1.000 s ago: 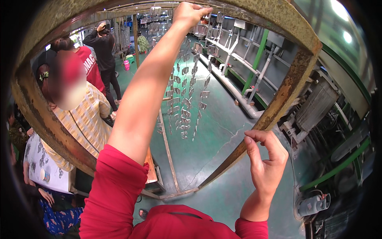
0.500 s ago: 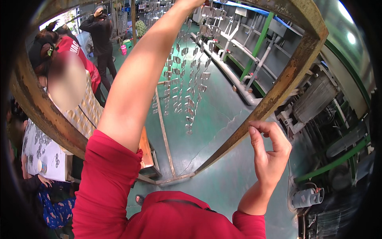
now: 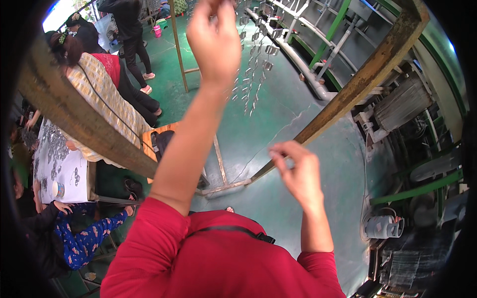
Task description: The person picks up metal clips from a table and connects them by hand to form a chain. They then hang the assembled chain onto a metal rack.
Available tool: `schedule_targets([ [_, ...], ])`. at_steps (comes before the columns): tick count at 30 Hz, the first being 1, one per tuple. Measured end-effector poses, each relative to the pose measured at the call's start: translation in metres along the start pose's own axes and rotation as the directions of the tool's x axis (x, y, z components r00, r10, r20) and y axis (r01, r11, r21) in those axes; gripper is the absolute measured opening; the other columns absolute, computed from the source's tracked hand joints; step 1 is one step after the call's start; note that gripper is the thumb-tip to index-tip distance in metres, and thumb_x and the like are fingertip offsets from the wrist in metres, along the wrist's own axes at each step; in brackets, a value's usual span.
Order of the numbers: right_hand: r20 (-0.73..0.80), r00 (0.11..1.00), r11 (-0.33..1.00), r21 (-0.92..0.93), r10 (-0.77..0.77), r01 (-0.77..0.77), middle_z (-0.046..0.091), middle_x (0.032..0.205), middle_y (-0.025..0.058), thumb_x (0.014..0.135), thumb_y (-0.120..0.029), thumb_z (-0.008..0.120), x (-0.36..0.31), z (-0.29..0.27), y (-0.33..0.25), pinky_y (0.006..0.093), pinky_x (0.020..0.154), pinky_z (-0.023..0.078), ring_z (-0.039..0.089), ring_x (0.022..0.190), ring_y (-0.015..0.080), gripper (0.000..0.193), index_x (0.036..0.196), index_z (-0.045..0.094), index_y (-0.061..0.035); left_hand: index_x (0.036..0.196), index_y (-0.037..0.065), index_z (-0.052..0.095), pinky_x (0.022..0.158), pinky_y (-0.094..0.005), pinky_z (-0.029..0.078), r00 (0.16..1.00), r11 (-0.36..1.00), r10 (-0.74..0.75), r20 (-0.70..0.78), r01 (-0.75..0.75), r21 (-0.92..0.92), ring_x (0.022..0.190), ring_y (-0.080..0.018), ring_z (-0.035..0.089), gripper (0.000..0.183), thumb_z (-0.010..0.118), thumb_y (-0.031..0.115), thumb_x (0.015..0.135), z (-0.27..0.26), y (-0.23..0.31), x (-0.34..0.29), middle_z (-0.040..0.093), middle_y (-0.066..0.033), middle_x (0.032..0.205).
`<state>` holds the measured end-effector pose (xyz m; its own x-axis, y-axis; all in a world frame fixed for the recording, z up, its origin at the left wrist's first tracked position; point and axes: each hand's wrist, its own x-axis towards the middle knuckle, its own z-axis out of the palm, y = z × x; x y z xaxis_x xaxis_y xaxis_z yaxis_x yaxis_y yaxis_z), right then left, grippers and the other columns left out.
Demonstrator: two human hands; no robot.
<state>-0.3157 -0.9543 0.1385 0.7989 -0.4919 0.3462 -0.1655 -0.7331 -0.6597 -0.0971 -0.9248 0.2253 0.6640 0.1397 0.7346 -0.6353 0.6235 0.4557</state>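
Observation:
My left hand (image 3: 217,47) is raised at the top of the view, its fingers curled; the tips reach the upper edge, so whatever they hold is hidden. Beside and beyond it hang several strands of small shiny metal pieces (image 3: 271,50). Lower and to the right, my right hand (image 3: 301,171) has thumb and forefinger drawn together in a pinch. Anything between those fingertips is too small to make out. A rusty metal frame (image 3: 343,105) surrounds both hands, its right bar passing just behind the right hand.
At left, people sit by a white-topped table (image 3: 82,149) bearing dark small pieces and a cup (image 3: 58,188). An orange wooden seat (image 3: 148,141) stands inside the frame's left bar. Pipes (image 3: 298,64) line the far right; a grey gas cylinder (image 3: 382,227) stands at right.
My left hand has come down into view from the top edge. The right hand has moved left and inward. The view has shifted, and the hanging strands appear higher.

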Motion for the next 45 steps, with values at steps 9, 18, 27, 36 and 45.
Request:
schedule_targets([
  [9, 0.716, 0.598, 0.878, -0.477, 0.362, 0.040, 0.066, 0.093, 0.0122, 0.080, -0.020, 0.063, -0.135, 0.178, 0.074, 0.0414, 0.076, 0.050, 0.063, 0.087, 0.0307, 0.021, 0.098, 0.065, -0.0111, 0.096, 0.008, 0.062, 0.084, -0.0409, 0.042, 0.135, 0.998, 0.013, 0.991, 0.057, -0.021, 0.095, -0.0216, 0.054, 0.022, 0.058, 0.003, 0.075, -0.142, 0.131, -0.154, 0.060, -0.0042, 0.103],
  [18, 0.912, 0.348, 0.912, -0.316, 0.216, 0.263, 0.065, 0.099, 0.0109, 0.078, -0.022, 0.063, -0.207, 0.346, -0.035, 0.0427, 0.082, 0.049, 0.062, 0.095, 0.0311, 0.029, 0.105, 0.062, -0.0138, 0.112, 0.007, 0.059, 0.092, -0.0413, 0.041, -0.031, 0.517, -0.855, 0.518, 0.046, 0.855, 0.107, -0.0299, 0.053, 0.031, 0.058, 0.022, 0.085, -0.406, 0.257, -0.126, 0.060, -0.0120, 0.111],
  [27, 0.978, -0.025, 0.741, 0.174, -0.207, 0.649, 0.065, 0.100, 0.0137, 0.081, -0.029, 0.060, -0.247, 0.480, -0.198, 0.0432, 0.079, 0.050, 0.063, 0.093, 0.0319, 0.029, 0.104, 0.062, -0.0104, 0.115, 0.006, 0.056, 0.091, -0.0430, 0.042, 0.191, 0.335, -0.937, 0.293, 0.247, 0.909, 0.109, -0.0314, 0.051, 0.033, 0.055, 0.024, 0.087, -0.537, 0.354, -0.130, 0.056, -0.0124, 0.119],
  [36, 0.943, -0.169, 0.609, 0.316, -0.287, 0.728, 0.065, 0.098, 0.0141, 0.081, -0.029, 0.056, -0.187, 0.574, -0.305, 0.0437, 0.077, 0.050, 0.063, 0.090, 0.0327, 0.028, 0.100, 0.062, -0.0096, 0.114, 0.004, 0.057, 0.089, -0.0411, 0.043, 0.429, 0.179, -0.903, 0.003, 0.370, 0.911, 0.103, -0.0314, 0.054, 0.034, 0.058, 0.023, 0.086, -0.664, 0.372, -0.097, 0.059, -0.0125, 0.111],
  [45, 0.771, -0.232, 0.391, 0.528, -0.593, 0.754, 0.062, 0.089, 0.0124, 0.077, -0.018, 0.055, -0.133, 0.707, -0.470, 0.0427, 0.071, 0.050, 0.062, 0.083, 0.0307, 0.024, 0.099, 0.059, -0.0087, 0.105, 0.006, 0.061, 0.085, -0.0387, 0.046, 0.678, 0.048, -0.637, -0.368, 0.510, 0.859, 0.096, -0.0336, 0.059, 0.023, 0.060, 0.017, 0.085, -0.783, 0.394, -0.022, 0.063, -0.0137, 0.104],
])
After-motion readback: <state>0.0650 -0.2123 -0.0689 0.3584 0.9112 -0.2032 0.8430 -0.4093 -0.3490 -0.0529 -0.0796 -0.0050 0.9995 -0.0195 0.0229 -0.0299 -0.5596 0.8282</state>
